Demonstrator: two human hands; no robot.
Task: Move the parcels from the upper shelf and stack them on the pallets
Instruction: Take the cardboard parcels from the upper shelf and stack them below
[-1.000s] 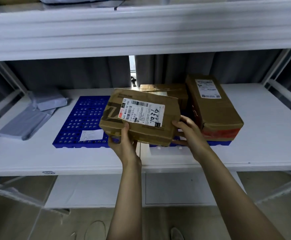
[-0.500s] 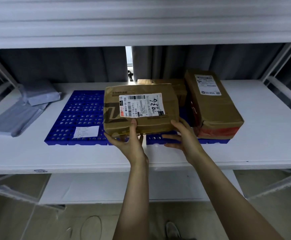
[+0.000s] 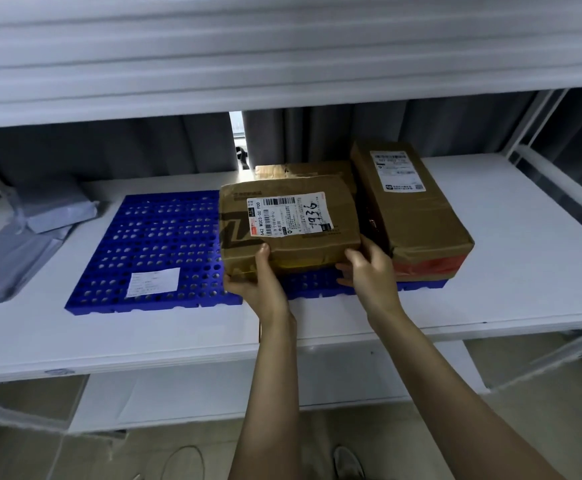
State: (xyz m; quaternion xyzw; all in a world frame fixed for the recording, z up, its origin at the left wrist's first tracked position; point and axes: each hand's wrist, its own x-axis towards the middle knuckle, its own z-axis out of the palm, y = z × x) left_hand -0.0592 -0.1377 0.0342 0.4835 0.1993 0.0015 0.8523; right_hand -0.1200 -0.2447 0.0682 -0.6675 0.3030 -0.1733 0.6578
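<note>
I hold a brown cardboard parcel (image 3: 288, 225) with a white barcode label, level over the seam between two blue perforated pallets. My left hand (image 3: 258, 282) grips its front left corner from below, thumb on the front face. My right hand (image 3: 369, 271) holds its front right corner. The left pallet (image 3: 158, 244) carries only a small white label. The right pallet (image 3: 317, 282) bears a tall brown box (image 3: 411, 209) with red tape and a flatter brown box (image 3: 303, 169) behind my parcel.
The white shelf board (image 3: 525, 258) extends right of the pallets. Grey plastic mailer bags (image 3: 36, 233) lie at the left end. The upper shelf's white beam (image 3: 282, 57) hangs overhead. Grey curtains hang behind. Shelf uprights stand at the right. Floor and a cable show below.
The parcel has moved away from me and down, from tilted in the air to level just above the pallets beside the tall box. Both hands went with it.
</note>
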